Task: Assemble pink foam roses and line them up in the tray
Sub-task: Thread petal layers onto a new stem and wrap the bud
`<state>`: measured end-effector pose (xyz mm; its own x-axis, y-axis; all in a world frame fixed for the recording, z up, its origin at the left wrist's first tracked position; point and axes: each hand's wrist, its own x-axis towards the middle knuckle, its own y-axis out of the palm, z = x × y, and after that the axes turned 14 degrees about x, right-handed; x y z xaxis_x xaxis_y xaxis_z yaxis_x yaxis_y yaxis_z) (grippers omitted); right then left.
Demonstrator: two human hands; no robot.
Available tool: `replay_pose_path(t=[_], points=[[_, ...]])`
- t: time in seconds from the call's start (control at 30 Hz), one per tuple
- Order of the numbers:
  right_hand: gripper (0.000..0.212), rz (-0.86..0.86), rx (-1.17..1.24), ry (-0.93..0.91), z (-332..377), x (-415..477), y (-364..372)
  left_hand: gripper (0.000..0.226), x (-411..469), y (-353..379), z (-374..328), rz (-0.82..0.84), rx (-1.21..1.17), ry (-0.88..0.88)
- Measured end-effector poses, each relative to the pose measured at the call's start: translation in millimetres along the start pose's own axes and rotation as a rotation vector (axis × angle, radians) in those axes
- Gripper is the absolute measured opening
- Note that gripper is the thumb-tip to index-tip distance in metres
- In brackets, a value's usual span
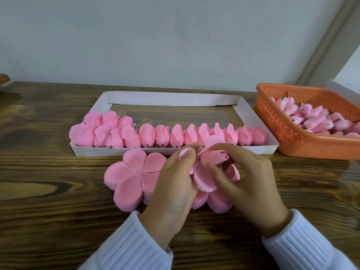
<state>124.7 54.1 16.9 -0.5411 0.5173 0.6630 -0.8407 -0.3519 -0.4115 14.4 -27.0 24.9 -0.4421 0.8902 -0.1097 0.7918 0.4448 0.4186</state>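
**Petals going onto a rosebud, just near of the tray**

The rosebud (214, 156), a tight pink foam curl, sits between both hands, near of the tray's front wall and above the table. The right hand (245, 182) is closed on it, thumb and fingers pinching the bud and the loose petal layer (204, 180) below it. The left hand (173, 191) has its fingertips together on a petal at the bud's left side. By my reading, the step in hand is wrapping petals around the bud; next each petal needs pressing snugly against the core, then the finished rose goes into the tray.

Under the hands lies a stack of flat petal blanks (132, 178), 5-lobed, on the wooden table (48, 172).

The white cardboard tray (171, 98) holds a row of finished roses (175, 135) along its near side, with a few more crowded behind at the left; its far half is bare. At the right, an orange perforated basket (276, 125) holds a heap of unwrapped buds (315, 119).
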Motion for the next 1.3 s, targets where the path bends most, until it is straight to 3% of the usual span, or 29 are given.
replay_pose_path(t=[0.23, 0.6, 0.7, 0.8, 1.0, 1.13, 1.3], points=[[0.021, 0.009, -0.040, 0.047, -3.3, 0.1, 1.0, 0.048, -3.1, 3.9, -1.2, 0.065, -0.053, 0.037], [0.025, -0.035, -0.031, 0.029, -5.1, -0.1, 0.9, 0.039, 1.1, -2.7, 5.3, 0.153, 0.188, 0.081], [0.024, -0.028, -0.046, 0.009, -4.1, 0.5, 0.9, 0.049, -0.1, -0.9, 6.7, 0.231, 0.216, 0.059], [0.022, -0.030, -0.040, -0.003, -2.8, 0.5, 0.3, 0.049, 0.5, -1.9, 8.3, 0.184, 0.226, 0.065], [0.028, -0.034, -0.014, -0.022, -1.7, 0.1, 0.4, 0.028, 2.3, -2.4, 10.7, 0.102, 0.244, 0.062], [0.025, -0.047, -0.028, -0.059, -2.7, 0.8, 0.3, 0.050, 0.2, -1.4, 6.2, 0.225, 0.301, 0.098], [0.026, -0.032, -0.043, -0.105, -2.8, -0.1, -1.2, 0.042, -0.4, -3.1, 6.5, 0.258, 0.380, 0.179]])
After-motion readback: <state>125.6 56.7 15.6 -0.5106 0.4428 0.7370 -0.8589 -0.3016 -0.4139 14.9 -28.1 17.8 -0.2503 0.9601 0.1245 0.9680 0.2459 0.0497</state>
